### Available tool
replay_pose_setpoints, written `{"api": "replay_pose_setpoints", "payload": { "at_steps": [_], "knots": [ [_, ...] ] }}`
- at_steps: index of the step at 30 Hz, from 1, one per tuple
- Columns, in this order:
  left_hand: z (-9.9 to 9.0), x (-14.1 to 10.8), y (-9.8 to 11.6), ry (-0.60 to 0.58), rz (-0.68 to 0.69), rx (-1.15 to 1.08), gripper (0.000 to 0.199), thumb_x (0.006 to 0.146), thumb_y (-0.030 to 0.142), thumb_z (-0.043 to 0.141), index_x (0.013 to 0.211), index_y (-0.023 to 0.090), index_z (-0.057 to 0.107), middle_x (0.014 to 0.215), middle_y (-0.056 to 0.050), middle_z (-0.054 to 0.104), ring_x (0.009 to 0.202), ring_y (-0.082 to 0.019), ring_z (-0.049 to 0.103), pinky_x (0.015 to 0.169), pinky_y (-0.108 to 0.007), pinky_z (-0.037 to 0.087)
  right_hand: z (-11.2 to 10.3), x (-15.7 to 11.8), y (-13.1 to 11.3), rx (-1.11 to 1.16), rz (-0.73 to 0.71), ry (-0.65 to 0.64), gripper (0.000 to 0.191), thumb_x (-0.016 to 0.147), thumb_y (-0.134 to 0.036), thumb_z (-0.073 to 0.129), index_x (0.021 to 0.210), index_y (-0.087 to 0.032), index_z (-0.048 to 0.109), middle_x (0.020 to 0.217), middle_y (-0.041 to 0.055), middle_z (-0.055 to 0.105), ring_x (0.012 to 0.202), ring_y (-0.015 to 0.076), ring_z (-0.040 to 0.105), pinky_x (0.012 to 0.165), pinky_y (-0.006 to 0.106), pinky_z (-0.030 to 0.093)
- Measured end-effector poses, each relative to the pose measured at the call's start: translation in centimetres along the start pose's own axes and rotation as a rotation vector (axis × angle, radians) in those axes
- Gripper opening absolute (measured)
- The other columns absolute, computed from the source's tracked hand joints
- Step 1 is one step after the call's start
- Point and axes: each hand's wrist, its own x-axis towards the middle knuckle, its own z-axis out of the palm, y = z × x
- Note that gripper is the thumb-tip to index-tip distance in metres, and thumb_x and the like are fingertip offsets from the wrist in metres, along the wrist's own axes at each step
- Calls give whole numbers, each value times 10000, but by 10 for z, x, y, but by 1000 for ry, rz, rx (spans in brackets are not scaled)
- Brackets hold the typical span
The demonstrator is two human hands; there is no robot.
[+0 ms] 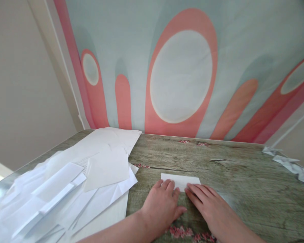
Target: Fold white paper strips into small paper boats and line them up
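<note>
A small white strip of paper [180, 180] lies flat on the wooden-patterned table in front of me, its long side running left to right. My left hand [162, 202] rests with its fingertips on the paper's left part, thumb apart and pointing right. On the paper's right end lie the fingertips of my right hand [205, 202], its fingers stretched out and close together. Both hands press from above, and neither is wrapped round anything. The paper's near edge is partly hidden under the fingers.
A spread pile of white paper sheets [108, 168], some folded, covers the table's left side. Several folded white paper pieces [286, 160] lie along the right edge. The table [238, 175] has printed pink flowers. Behind it hangs a backdrop [131, 44] with pink and white shapes.
</note>
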Motion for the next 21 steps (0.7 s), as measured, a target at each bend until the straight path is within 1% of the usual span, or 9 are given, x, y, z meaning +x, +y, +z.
{"api": "replay_pose_setpoints", "payload": {
  "at_steps": [3,7,12,15,21],
  "knots": [
    [1,0,3,-31,-38,66,458,859,479,489,1059,89,622,1057,-154,601,1035,-269,522,896,-402,390,-1,0,0,11,-7,-18,436,732,-51,420,1125,-157,574,1138,67,610,1002,222,537,861,398,458],
    [2,-2,8,-76,-66,196,379,875,409,488,942,95,689,1061,-197,609,1025,-303,534,877,-431,366,-2,0,1,11,-13,-20,434,730,-43,417,1113,-157,586,1141,73,608,1002,221,539,859,388,460],
    [1,-4,11,-122,-116,316,375,895,336,439,959,65,690,998,-232,619,968,-327,548,827,-447,349,-2,0,2,-10,-18,-27,464,719,-20,396,1118,-162,586,1151,71,608,1006,217,545,852,392,463],
    [1,-4,11,-155,-110,348,354,889,305,434,953,74,694,973,-234,619,943,-334,546,796,-447,350,-2,-2,5,-21,-16,-14,449,712,-12,384,1069,-158,613,1133,69,622,995,207,555,860,383,459],
    [7,-5,11,-133,-95,364,322,868,299,466,956,90,694,990,-230,615,957,-335,535,804,-457,333,-5,-7,15,-116,31,-58,392,665,-18,428,945,-143,672,1038,82,667,941,221,583,826,375,472]
  ]
}}
